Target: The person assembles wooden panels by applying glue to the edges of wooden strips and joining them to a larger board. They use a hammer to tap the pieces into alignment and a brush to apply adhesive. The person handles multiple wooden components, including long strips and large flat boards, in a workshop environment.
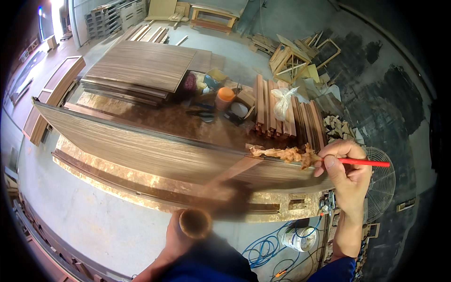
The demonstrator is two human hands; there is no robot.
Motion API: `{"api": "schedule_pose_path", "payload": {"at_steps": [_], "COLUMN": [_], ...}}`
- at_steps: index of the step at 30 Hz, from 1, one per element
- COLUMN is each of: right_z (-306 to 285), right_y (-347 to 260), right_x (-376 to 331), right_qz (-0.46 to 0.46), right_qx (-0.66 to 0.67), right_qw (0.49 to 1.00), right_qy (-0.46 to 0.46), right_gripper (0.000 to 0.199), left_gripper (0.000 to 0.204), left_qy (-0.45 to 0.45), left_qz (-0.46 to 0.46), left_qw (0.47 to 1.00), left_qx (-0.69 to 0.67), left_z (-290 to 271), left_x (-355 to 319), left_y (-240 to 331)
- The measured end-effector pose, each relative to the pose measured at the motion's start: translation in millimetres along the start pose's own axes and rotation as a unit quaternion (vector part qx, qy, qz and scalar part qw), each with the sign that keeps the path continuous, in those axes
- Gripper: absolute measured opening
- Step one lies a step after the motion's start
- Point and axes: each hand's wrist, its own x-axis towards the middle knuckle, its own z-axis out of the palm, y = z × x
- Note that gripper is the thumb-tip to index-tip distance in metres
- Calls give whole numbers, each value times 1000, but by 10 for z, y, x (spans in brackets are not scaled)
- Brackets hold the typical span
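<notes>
Woodshop floor, we look down from above.
We see a grey concrete floor, dark stained patches at right. Stacked veneered boards at upper left, wooden pallets against the far wall, a pile of frame offcuts at upper right. A round wire fan guard lies at right, a coiled blue hose below. Bright light comes from a doorway at top left.

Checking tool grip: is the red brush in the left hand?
No. The right hand holds the red brush; the left hand holds a small round cup.
</notes>
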Motion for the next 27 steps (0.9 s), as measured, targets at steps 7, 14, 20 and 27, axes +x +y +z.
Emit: {"api": "schedule_pose_path", "payload": {"at_steps": [7,14,20,27], "right_z": [-37,9,237,273], "right_y": [51,-186,-400,-630], "right_x": [8,194,504,680], "right_qz": [38,49,68,-71], "right_qx": [19,38,-38,-198], "right_qw": [998,997,997,956], "right_qy": [48,42,-27,-202], "right_gripper": [4,8,7,8], "left_gripper": [49,57,81,74], "left_qy": [2,5,-34,-24], "left_qz": [11,51,38,23], "left_qw": [1000,998,997,999], "left_qx": [14,26,58,24], "left_z": [35,93,67,0], "left_x": [14,72,113,114], "left_y": [-139,-328,-413,-418]}}
